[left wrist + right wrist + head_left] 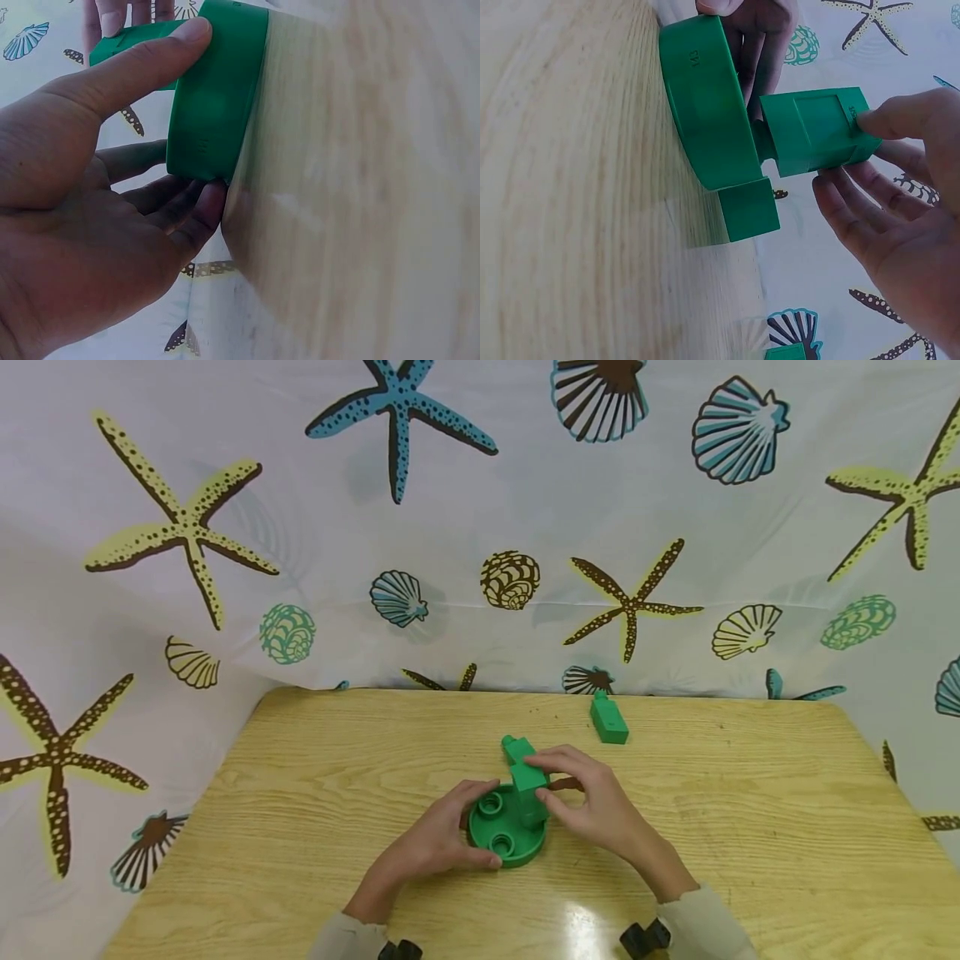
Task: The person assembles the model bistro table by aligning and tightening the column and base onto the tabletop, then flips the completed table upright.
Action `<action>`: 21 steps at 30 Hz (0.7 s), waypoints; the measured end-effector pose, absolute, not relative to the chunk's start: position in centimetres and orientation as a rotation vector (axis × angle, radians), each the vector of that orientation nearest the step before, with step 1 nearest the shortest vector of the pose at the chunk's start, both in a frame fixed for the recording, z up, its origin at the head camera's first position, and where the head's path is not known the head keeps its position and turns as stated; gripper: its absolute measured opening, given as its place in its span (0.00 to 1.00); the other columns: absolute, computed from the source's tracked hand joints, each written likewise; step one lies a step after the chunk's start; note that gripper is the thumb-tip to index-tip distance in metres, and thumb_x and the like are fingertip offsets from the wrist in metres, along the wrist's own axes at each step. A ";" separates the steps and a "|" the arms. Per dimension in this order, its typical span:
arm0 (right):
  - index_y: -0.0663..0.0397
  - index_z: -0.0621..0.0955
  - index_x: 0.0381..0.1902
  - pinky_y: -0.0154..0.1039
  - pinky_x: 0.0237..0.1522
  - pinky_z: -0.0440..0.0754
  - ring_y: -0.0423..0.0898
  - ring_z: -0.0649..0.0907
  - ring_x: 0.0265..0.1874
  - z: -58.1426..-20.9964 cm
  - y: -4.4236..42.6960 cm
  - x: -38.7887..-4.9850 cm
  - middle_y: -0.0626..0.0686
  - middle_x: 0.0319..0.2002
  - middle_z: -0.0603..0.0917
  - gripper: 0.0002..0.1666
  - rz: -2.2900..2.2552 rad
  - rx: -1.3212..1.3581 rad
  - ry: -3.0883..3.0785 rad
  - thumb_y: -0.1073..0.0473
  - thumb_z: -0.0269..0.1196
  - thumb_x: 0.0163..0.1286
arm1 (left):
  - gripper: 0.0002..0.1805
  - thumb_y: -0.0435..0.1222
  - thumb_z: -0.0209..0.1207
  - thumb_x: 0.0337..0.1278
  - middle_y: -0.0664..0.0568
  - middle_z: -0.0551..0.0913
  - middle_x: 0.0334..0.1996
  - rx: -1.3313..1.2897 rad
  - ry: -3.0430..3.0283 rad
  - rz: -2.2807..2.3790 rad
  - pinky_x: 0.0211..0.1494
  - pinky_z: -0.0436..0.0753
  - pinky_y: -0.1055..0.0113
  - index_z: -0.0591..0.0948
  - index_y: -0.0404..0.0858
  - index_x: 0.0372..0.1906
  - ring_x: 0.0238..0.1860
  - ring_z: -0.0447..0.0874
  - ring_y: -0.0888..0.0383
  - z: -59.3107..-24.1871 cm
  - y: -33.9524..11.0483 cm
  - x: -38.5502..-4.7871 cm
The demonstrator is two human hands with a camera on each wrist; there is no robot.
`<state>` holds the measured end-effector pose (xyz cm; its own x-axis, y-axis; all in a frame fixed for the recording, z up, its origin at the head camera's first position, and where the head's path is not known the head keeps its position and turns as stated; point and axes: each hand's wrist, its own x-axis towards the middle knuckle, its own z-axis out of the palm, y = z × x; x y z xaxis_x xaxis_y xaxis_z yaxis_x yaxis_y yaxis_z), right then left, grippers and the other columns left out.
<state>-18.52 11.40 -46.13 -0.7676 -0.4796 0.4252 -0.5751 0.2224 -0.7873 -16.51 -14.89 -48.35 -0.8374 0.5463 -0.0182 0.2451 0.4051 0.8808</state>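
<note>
The left hand (pixel 441 833) grips a shallow round green base (pixel 519 859) on the wood-grained worktop (pixel 337 760); the right hand (pixel 600 802) pinches a green bottle-shaped block (pixel 529 779), upright, neck down in the base. Two similar green blocks (pixel 610 722) lie beyond.

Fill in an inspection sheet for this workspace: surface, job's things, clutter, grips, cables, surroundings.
Surface: wood-grain table, with a bright glare spot near the front.
Job's things: green round base, two ring sockets showing; upright block, neck down at the base, full seating unclear; second block lying just behind the base; third block lying farther back, to the right.
Clutter: nothing seen.
Grips: left grip holds the base's rim; right grip holds the upright block.
Cables: nothing seen.
Surroundings: white cloth printed with starfish and shells, behind the table.
</note>
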 end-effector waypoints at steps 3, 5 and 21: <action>0.57 0.82 0.62 0.42 0.46 0.88 0.49 0.84 0.49 -46.2 11.5 -18.5 0.53 0.57 0.82 0.23 1.597 1.014 -2.383 0.68 0.68 0.70 | 0.52 0.39 0.78 0.52 0.40 0.69 0.70 0.688 2.368 1.395 0.67 0.75 0.46 0.62 0.32 0.79 0.69 0.70 0.45 -48.3 -14.9 -16.5; 0.56 0.82 0.62 0.41 0.45 0.88 0.48 0.84 0.47 -46.3 11.5 -18.5 0.52 0.56 0.82 0.24 1.585 1.006 -2.386 0.67 0.70 0.69 | 0.52 0.39 0.78 0.52 0.40 0.69 0.70 0.689 2.374 1.388 0.67 0.75 0.46 0.62 0.32 0.79 0.69 0.70 0.45 -48.3 -14.9 -16.6; 0.56 0.82 0.63 0.44 0.44 0.89 0.51 0.85 0.47 -45.9 12.6 -18.0 0.53 0.61 0.82 0.24 1.586 1.014 -2.396 0.68 0.68 0.70 | 0.52 0.39 0.78 0.52 0.40 0.70 0.68 0.698 2.394 1.369 0.70 0.71 0.44 0.63 0.32 0.78 0.69 0.69 0.44 -48.3 -14.9 -16.8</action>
